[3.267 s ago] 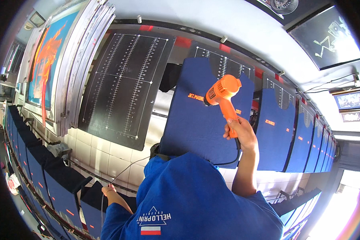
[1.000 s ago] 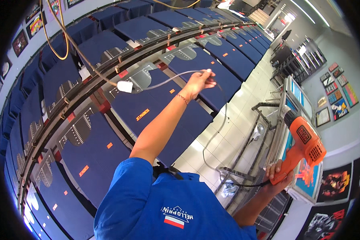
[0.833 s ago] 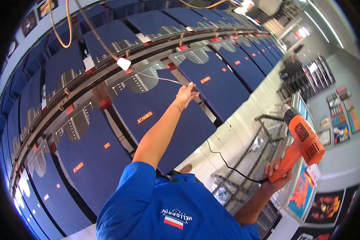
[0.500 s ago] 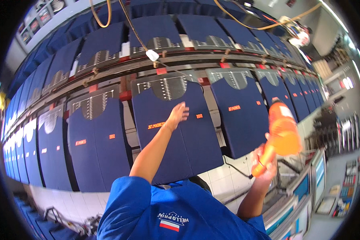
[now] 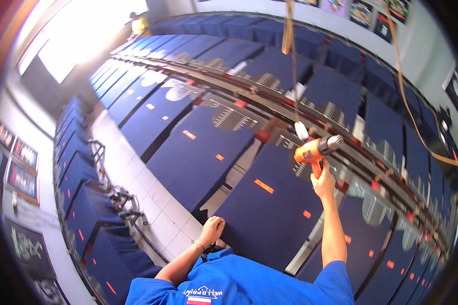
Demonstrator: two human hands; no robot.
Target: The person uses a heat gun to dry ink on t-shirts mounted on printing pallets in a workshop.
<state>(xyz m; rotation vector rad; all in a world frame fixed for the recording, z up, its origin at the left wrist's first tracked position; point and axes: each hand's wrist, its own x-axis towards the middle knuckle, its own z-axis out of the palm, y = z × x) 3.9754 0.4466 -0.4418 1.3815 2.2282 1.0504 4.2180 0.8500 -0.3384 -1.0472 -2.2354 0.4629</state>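
My right hand (image 5: 323,180) is wrapped round the grip of an orange heat gun (image 5: 308,151), raised over the far end of a shirt board. Its dark body ends in a metal nozzle pointing right. Beneath it lies a navy shirt (image 5: 269,213) stretched on the board, with two small orange prints across it. At the near left corner of this shirt is my left hand (image 5: 212,231), fingers curled in; whatever they may hold is hidden. A white connector (image 5: 301,130) hangs on a cord just beyond the heat gun.
More navy shirts (image 5: 201,147) on boards line both sides of a long rail (image 5: 249,94). Another row of navy-covered boards (image 5: 84,178) stands left across the tiled floor (image 5: 160,203). Yellow hoses (image 5: 403,96) hang overhead. A person in yellow (image 5: 139,25) is far off.
The view has swung left. My right hand has brought the heat gun from the right side to above the shirt board. My left hand has drawn back to the near corner and curled.
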